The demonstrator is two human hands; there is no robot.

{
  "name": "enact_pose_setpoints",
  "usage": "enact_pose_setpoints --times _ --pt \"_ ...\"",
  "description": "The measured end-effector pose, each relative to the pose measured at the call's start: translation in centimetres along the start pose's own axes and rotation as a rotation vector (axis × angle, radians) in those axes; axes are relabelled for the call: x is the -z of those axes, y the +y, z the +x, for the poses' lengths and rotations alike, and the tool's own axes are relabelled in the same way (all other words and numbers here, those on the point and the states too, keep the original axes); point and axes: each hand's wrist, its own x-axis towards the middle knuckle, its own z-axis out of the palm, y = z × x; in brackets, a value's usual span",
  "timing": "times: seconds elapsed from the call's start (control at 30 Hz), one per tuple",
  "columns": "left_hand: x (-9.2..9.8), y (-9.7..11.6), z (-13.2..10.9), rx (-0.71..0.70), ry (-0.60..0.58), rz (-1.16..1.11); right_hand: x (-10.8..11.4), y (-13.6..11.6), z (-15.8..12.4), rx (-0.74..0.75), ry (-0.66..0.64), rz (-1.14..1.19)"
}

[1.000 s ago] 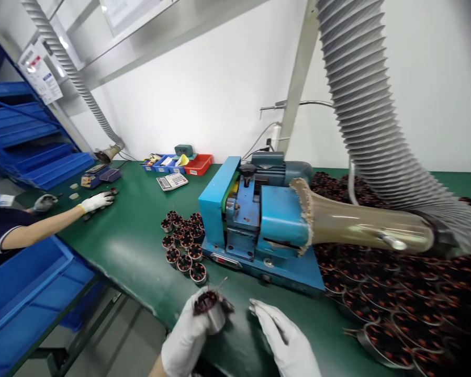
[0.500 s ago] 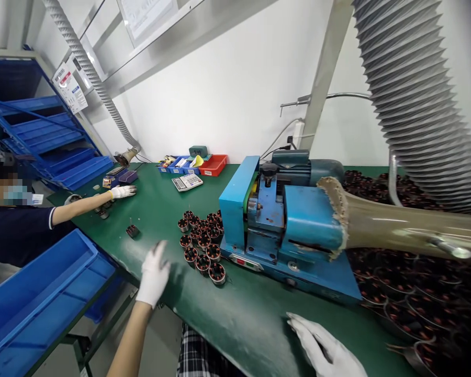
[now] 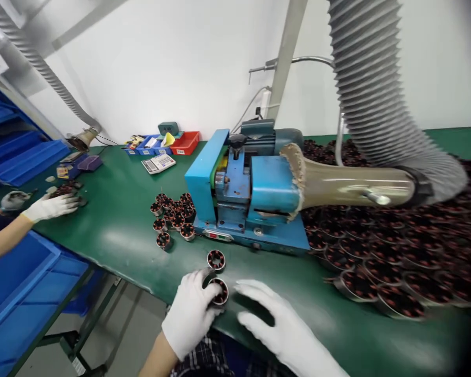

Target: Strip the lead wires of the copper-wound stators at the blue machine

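White-gloved, my left hand (image 3: 192, 309) curls its fingers round a motor stator (image 3: 220, 291), a round metal ring with copper windings inside, close to the bench's front edge. Just beyond it stands a second stator (image 3: 216, 260) on the green bench (image 3: 137, 251). My right hand (image 3: 275, 319), also in a white glove, is open to the right of the held stator, thumb and fingers apart, with nothing between them. A cluster of several stators (image 3: 175, 214) sits farther back, left of a blue belt-driven machine (image 3: 247, 199).
Rows of stators (image 3: 392, 262) fill the bench's right side under an extraction pipe (image 3: 337, 183) and grey hose (image 3: 372, 78). A calculator (image 3: 159, 163) and small bins (image 3: 186, 143) stand at the back. A co-worker's gloved hand (image 3: 55, 207) is at far left, above a blue crate (image 3: 19, 293).
My view has shifted right. My left hand has come rightward and closed on a stator; two stators now stand apart from the cluster, near my hands. The co-worker's hand has come nearer the bench's front.
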Motion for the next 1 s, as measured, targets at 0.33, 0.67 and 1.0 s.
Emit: enact_pose_setpoints --times 0.33,0.67,1.0 --pt "-2.1 -0.6 0.9 0.433 0.183 -1.013 -0.5 -2.5 1.0 0.026 -0.241 -0.68" --pt "1.3 5.5 2.0 0.115 -0.296 -1.28 5.7 -4.8 -0.4 0.048 -0.114 -0.05" --pt "0.0 8.2 1.8 0.05 -0.007 -0.783 9.0 -3.4 -1.6 0.027 0.489 -0.076"
